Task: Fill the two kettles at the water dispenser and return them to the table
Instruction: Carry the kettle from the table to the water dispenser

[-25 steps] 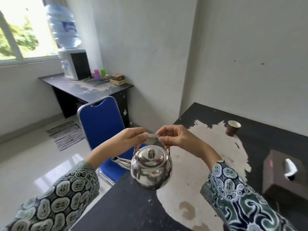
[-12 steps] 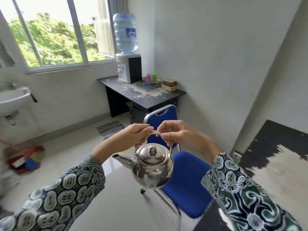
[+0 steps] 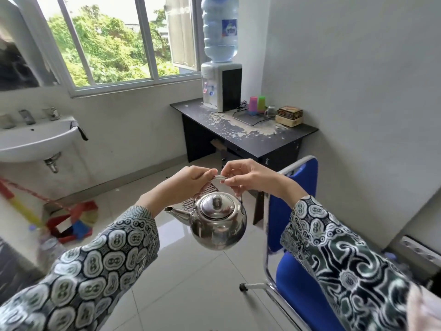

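Steel kettle (image 3: pixel 218 223) hangs in mid-air over the pale tiled floor (image 3: pixel 195 278), carried by its thin wire handle (image 3: pixel 220 177), which arches above the lid. Left hand (image 3: pixel 188 181) pinches the handle from the left and right hand (image 3: pixel 248 179) pinches it from the right, the fingertips of the 2 hands almost meeting at the top of the arch, so both hands are closed on the handle. The kettle hangs upright with its lid (image 3: pixel 216 207) seated and the knob facing the camera; the spout (image 3: pixel 177 212) points to the left. Both forearms wear patterned sleeves in dark and white.

Just to the right of the kettle stands a blue chair (image 3: pixel 293 271) with a metal frame, its backrest beside the right wrist. Farther back, against the wall under the corner of the window (image 3: pixel 114 44), a dark desk (image 3: pixel 238 137) with a worn, peeling top carries the water dispenser (image 3: pixel 220 88), topped by a large blue bottle (image 3: pixel 219 29). The dispenser is well apart from the kettle. Next to it on the desk sit a pink cup (image 3: pixel 253 105), a green cup (image 3: pixel 261 104), a small glass and a box (image 3: pixel 290 115).

On the left wall a white sink (image 3: pixel 35 139) is mounted, with red and yellow cleaning tools (image 3: pixel 71 218) lying on the floor below it. Only 1 kettle is in view.
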{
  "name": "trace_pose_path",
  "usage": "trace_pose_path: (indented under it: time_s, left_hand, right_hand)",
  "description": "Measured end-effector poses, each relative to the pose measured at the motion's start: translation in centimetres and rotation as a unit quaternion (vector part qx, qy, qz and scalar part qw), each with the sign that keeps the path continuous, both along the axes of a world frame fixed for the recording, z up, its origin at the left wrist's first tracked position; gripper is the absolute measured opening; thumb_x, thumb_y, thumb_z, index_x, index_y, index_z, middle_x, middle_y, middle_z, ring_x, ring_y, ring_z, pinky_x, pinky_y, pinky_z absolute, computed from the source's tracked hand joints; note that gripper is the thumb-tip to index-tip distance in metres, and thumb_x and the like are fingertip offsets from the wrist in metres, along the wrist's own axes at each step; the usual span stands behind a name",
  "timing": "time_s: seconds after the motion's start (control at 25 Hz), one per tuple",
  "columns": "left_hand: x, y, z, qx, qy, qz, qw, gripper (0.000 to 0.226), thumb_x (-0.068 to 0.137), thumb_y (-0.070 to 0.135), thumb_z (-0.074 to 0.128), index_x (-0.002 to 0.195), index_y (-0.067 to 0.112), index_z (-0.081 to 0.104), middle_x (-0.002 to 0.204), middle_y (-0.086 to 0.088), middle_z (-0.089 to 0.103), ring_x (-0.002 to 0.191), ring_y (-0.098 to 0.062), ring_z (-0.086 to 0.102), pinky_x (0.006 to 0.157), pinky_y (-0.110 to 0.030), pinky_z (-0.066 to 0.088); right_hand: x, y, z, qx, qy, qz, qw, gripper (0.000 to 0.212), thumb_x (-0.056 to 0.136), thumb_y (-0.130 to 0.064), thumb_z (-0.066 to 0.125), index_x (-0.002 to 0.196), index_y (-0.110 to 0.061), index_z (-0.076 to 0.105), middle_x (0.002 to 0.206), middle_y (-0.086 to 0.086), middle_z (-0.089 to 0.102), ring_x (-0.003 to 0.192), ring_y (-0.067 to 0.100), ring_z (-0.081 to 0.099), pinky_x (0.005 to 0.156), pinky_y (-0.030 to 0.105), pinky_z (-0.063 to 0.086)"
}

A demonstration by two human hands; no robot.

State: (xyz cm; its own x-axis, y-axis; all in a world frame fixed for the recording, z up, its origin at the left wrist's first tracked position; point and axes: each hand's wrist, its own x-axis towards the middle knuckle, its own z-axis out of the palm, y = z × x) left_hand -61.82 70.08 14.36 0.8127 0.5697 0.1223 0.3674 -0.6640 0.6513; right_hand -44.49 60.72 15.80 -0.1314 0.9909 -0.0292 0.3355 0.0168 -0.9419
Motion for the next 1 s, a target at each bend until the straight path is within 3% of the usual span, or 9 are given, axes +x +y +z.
trace_pose_path:
  time_s: [0.16, 0.36, 0.52, 0.68, 0.8, 1.0]
  left_hand:
    - [1.5, 11.0, -0.4, 0.06, 0.036, 0.012, 0.998, 0.044, 0.095, 0.043, 0.035, 0.074, 0.013, 0.059, 0.057, -0.003, 0.054, 0.053, -0.015, 0.045, 0.066, -0.043, 0.048]
    - [4.7, 24.3, 0.0, 0.085, 0.043, 0.016, 0.995, 0.04, 0.095, 0.044, 0.035, 0.073, 0.023, 0.061, 0.066, -0.011, 0.064, 0.058, -0.023, 0.052, 0.067, -0.043, 0.048]
    - [7.5, 34.5, 0.2, 0.092, 0.02, 0.049, 0.994, 0.043, 0.094, 0.047, 0.035, 0.072, 0.018, 0.058, 0.053, 0.002, 0.053, 0.049, -0.009, 0.043, 0.057, -0.03, 0.041]
    - [10.2, 45.1, -0.8, 0.112, 0.001, 0.043, 0.993, 0.04, 0.092, 0.045, 0.043, 0.059, 0.023, 0.039, 0.053, 0.006, 0.044, 0.044, -0.006, 0.035, 0.046, -0.019, 0.033]
    - [12.0, 53.4, -1.3, 0.138, -0.013, 0.012, 0.99, 0.031, 0.091, 0.041, 0.049, 0.065, 0.026, 0.039, 0.057, 0.006, 0.049, 0.046, -0.008, 0.039, 0.046, -0.019, 0.034]
    - [15.4, 68.2, -1.7, 0.15, 0.016, -0.035, 0.988, 0.024, 0.091, 0.042, 0.049, 0.074, 0.026, 0.042, 0.062, 0.007, 0.051, 0.05, -0.009, 0.044, 0.051, -0.03, 0.038]
  right_hand:
    - [1.6, 11.0, -0.3, -0.015, 0.005, 0.016, 1.0, 0.014, 0.086, -0.001, 0.056, 0.1, 0.0, 0.055, 0.072, 0.002, 0.054, 0.062, 0.013, 0.051, 0.065, 0.031, 0.045]
    - [4.9, 24.1, 0.6, -0.011, -0.021, 0.033, 0.999, 0.011, 0.086, 0.0, 0.054, 0.097, -0.001, 0.055, 0.073, 0.002, 0.054, 0.06, 0.011, 0.052, 0.062, 0.026, 0.045]
    - [7.4, 34.8, 0.6, 0.034, -0.054, 0.026, 0.998, 0.009, 0.086, -0.003, 0.057, 0.095, 0.001, 0.056, 0.074, 0.003, 0.053, 0.062, 0.01, 0.051, 0.059, 0.019, 0.045]
    - [10.2, 45.3, -0.6, 0.075, -0.108, -0.011, 0.991, 0.008, 0.086, -0.006, 0.058, 0.093, -0.008, 0.057, 0.075, 0.0, 0.053, 0.067, 0.007, 0.051, 0.064, 0.018, 0.043]
    - [12.1, 53.0, -1.6, 0.101, -0.103, -0.041, 0.989, 0.01, 0.087, -0.004, 0.056, 0.093, -0.012, 0.058, 0.076, -0.003, 0.058, 0.064, -0.002, 0.055, 0.064, 0.015, 0.046]
    - [14.5, 65.5, -2.8, 0.106, -0.09, -0.111, 0.984, 0.012, 0.088, -0.005, 0.054, 0.099, -0.009, 0.059, 0.088, 0.005, 0.061, 0.079, 0.012, 0.058, 0.075, 0.022, 0.049]
